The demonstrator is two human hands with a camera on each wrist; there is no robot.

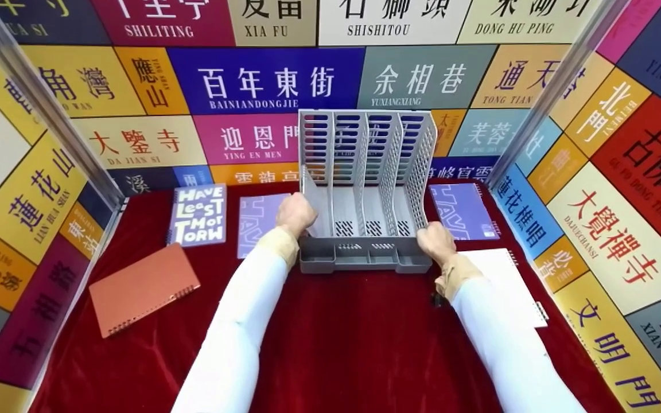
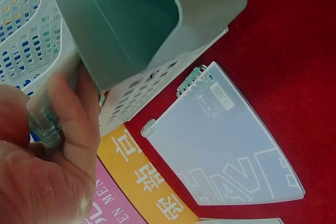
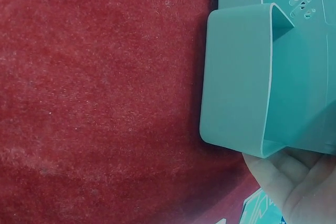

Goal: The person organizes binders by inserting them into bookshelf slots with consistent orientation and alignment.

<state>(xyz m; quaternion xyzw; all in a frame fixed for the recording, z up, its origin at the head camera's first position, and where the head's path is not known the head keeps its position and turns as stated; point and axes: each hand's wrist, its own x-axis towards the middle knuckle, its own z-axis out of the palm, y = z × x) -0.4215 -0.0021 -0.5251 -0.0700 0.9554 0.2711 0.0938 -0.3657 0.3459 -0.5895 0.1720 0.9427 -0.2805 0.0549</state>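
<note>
A grey desktop file organizer [image 1: 365,246] with several upright slots and small front trays stands on red cloth. At its left front corner my left hand [image 1: 297,213] pinches a spiral notebook [image 2: 46,129]; its coil shows between thumb and fingers in the left wrist view. The notebook's pale sheet [image 1: 315,198] leans in the leftmost slot, partly hidden by the hand. My right hand [image 1: 438,242] holds the organizer's right front side. In the right wrist view its fingers [image 3: 270,174] are tucked behind the corner tray [image 3: 239,82], their tips hidden.
To the left lie a lettered notebook [image 1: 198,213], an orange spiral notebook [image 1: 144,289] and a purple notebook [image 1: 259,221]. On the right are another purple notebook [image 1: 465,211] and a white spiral pad [image 1: 500,281]. A small dark object [image 1: 437,299] sits beside the right wrist. Lettered walls [image 1: 261,80] surround the cloth.
</note>
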